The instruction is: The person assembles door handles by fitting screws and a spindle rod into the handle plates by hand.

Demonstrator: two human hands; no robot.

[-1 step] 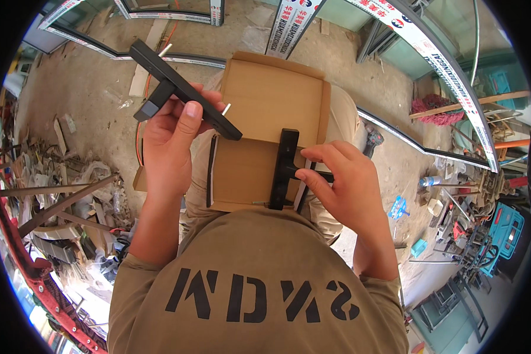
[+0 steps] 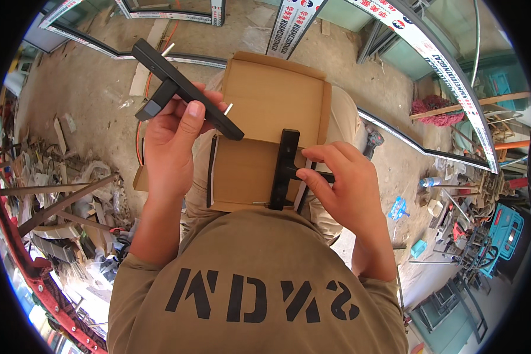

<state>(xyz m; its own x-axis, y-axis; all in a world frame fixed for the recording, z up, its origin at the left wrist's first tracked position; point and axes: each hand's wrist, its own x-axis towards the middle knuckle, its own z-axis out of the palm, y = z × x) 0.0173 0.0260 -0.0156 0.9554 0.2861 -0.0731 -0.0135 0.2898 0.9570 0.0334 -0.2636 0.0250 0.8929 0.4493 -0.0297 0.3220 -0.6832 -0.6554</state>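
My left hand (image 2: 170, 133) grips a black door handle (image 2: 187, 89), a long backplate with a short lever on it, tilted from upper left to lower right. Two pale pins stick out from its far side. To the right, a second black door handle (image 2: 284, 168) stands nearly upright over the cardboard box. My right hand (image 2: 345, 183) holds it by the lever, thumb and forefinger closed around it. A thin metal pin shows at its lower end. The open cardboard box (image 2: 271, 97) rests on my lap, its lid folded back away from me.
Window frames (image 2: 389, 130) with printed film lie and stand ahead. Scrap pieces (image 2: 71, 230) and plastic are heaped on the left. At the right are a teal toolbox (image 2: 504, 236), a cordless tool (image 2: 373, 140) and a blue-labelled item (image 2: 399, 207) on the floor.
My left hand and its door handle have shifted very slightly to the right. My right hand and the other handle look the same.
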